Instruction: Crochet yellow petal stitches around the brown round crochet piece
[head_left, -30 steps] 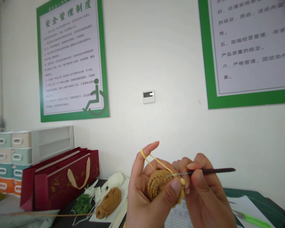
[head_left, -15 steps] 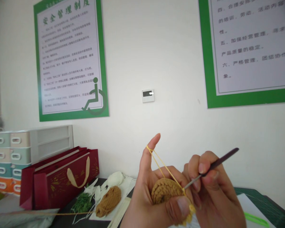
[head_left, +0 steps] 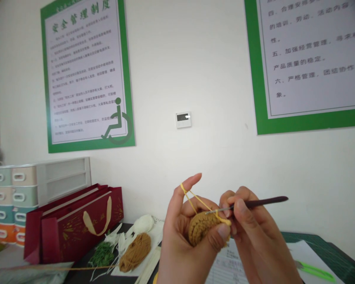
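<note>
Left hand (head_left: 185, 240) pinches brown crocheted piece (head_left: 198, 228), lower centre of frame; yellow yarn (head_left: 224, 220) loops round raised index finger. Right hand (head_left: 256, 227) pinches crochet hook (head_left: 264, 202), tip at piece's upper edge. Brown skein (head_left: 136, 252) lower left.

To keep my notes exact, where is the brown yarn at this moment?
In the head view, the brown yarn lies lower left of centre, between the green yarn and the left hand.
</note>
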Motion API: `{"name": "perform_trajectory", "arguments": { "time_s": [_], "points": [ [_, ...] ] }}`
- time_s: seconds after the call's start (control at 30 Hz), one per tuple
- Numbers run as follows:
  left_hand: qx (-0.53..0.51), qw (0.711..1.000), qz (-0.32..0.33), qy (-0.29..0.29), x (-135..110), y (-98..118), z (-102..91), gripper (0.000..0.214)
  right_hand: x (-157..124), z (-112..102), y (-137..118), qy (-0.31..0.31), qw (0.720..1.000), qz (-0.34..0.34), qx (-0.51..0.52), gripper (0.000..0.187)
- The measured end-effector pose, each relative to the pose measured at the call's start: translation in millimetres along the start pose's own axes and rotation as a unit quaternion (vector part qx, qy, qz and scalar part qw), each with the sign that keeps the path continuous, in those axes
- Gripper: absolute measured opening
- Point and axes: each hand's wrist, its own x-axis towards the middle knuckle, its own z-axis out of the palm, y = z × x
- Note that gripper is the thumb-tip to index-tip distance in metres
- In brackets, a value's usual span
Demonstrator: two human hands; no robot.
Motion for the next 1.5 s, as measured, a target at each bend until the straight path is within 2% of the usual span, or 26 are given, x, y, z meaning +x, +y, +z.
{"name": "perform_trajectory", "arguments": {
  "time_s": [0.1, 0.2, 0.37, 0.47, 0.57, 0.67, 0.77, 0.83, 0.9, 1.0, 1.07, 1.13, 1.3, 1.5],
  "points": [
    [0.031, 0.999, 0.015, 0.036, -2, -2, 3.5, 0.081, 0, 1, 8, 0.007, 0.999, -0.046, -0.017, 0.016],
    [0.043, 0.997, 0.026, 0.057, -4, -2, 7.8, 0.077, -3, 2, 12, 0.004, 0.990, -0.120, -0.070, 0.007],
    [0.034, 0.998, 0.021, 0.053, -5, 0, 10.5, 0.070, -6, 0, 6, 0.011, 0.937, -0.249, -0.245, 0.010],
    [0.027, 0.999, 0.010, 0.027, -6, -1, 8.1, 0.071, -5, -4, 3, 0.035, 0.911, -0.258, -0.320, 0.009],
    [0.015, 1.000, 0.006, 0.008, -6, -2, 7.8, 0.073, -3, -8, 1, 0.050, 0.898, -0.269, -0.344, 0.009],
    [-0.006, 1.000, 0.002, 0.030, -4, 0, 10.9, 0.077, -1, -11, -6, -0.013, 0.884, -0.319, -0.342, 0.009],
    [0.002, 0.999, 0.002, 0.049, -1, 3, 12.9, 0.079, 4, -14, -14, -0.105, 0.849, -0.351, -0.380, 0.008],
    [0.016, 0.999, 0.005, 0.047, 1, 3, 11.6, 0.080, 6, -16, -16, -0.127, 0.835, -0.349, -0.406, 0.006],
    [0.020, 0.999, 0.000, 0.031, 2, 1, 8.9, 0.078, 8, -18, -14, -0.089, 0.854, -0.320, -0.400, 0.005],
    [0.020, 1.000, -0.017, 0.008, 3, -2, 4.1, 0.069, 8, -20, -8, -0.017, 0.919, -0.205, -0.336, 0.003],
    [0.018, 1.000, -0.026, 0.001, 4, -2, 1.4, 0.066, 9, -19, -5, -0.006, 0.956, -0.125, -0.264, 0.009],
    [0.008, 0.999, -0.033, -0.010, 6, -2, -1.0, 0.066, 9, -18, -3, -0.004, 0.978, -0.074, -0.194, 0.014],
    [-0.006, 0.998, -0.037, -0.045, 11, -2, -6.1, 0.063, 10, -16, -5, -0.014, 0.992, -0.027, -0.125, 0.018],
    [-0.005, 0.997, -0.045, -0.068, 12, -2, -10.3, 0.061, 8, -18, -14, -0.033, 0.983, -0.025, -0.177, 0.014]
  ]
}}
